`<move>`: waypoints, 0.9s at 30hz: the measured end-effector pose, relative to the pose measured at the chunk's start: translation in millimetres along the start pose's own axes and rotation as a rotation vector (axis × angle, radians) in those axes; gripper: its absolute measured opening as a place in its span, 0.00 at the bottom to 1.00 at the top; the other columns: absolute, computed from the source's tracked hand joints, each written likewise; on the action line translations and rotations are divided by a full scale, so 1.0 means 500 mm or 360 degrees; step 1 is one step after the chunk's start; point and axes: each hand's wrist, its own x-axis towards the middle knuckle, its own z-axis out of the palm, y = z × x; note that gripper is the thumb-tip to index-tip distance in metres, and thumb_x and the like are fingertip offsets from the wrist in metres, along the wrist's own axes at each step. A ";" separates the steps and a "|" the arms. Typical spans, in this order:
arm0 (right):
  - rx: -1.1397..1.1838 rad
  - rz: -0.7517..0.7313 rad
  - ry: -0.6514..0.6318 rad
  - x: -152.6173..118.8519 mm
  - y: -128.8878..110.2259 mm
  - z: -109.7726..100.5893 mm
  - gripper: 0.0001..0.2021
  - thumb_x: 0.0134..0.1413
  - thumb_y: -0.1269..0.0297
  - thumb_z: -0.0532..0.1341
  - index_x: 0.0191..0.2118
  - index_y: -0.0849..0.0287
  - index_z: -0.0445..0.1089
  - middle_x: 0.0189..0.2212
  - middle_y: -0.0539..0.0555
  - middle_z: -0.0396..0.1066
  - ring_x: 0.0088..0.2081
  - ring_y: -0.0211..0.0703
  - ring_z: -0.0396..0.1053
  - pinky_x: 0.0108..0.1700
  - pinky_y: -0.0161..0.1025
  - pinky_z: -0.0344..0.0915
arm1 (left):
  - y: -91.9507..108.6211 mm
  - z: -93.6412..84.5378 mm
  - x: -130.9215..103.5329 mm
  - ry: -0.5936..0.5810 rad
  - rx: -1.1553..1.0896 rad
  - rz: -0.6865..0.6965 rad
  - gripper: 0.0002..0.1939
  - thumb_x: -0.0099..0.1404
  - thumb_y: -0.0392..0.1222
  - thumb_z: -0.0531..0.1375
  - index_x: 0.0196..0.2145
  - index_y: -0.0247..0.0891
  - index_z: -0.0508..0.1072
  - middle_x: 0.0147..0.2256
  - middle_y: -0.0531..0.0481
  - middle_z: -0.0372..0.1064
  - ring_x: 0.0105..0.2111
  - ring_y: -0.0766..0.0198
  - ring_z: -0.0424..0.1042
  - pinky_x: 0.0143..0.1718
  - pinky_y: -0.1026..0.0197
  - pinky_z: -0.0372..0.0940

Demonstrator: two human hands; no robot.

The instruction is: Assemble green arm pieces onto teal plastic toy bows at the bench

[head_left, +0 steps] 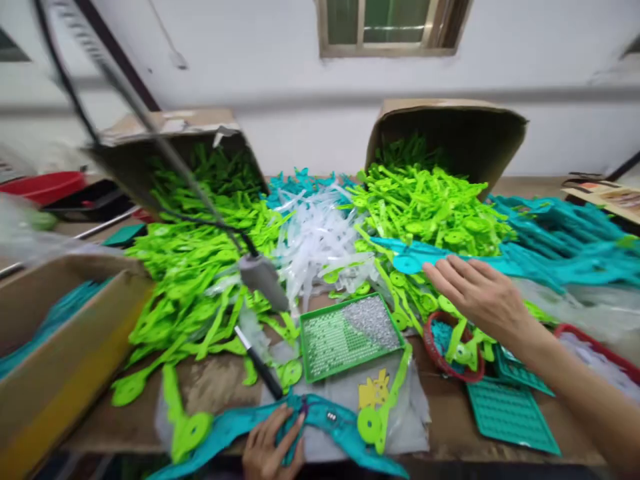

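Observation:
My left hand (pixel 275 443) is at the table's front edge, its fingers wrapped around the middle grip of a teal bow-shaped plastic shell (pixel 340 427). A lime green arm with a round disc (pixel 370 423) lies against the shell's right limb, and another green arm (pixel 193 433) against its left. My right hand (pixel 480 300) is stretched forward to the right, fingers closed together on the edge of a long teal plastic shell (pixel 425 253); its fingertips are partly hidden. Near that wrist is a red round basket (pixel 433 357) with small teal and green parts.
A green tray (pixel 313 373) of small silver pieces sits mid-table beside a black-handled tool (pixel 265 373). Behind lie green heaps (pixel 200 267), clear plastic strips (pixel 320 240) and tipped cardboard boxes (pixel 510 133). A lamp head (pixel 263 280) hangs low. A carton (pixel 90 400) stands left.

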 end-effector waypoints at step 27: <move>0.1353 0.0316 -0.0715 0.108 -0.463 0.113 0.30 0.58 0.45 0.55 0.63 0.49 0.57 0.62 0.62 0.57 0.60 0.61 0.58 0.57 0.62 0.55 | 0.020 -0.060 -0.021 -0.0578 -0.0237 -0.0415 0.17 0.68 0.48 0.54 0.53 0.48 0.71 0.49 0.44 0.67 0.51 0.54 0.61 0.55 0.45 0.46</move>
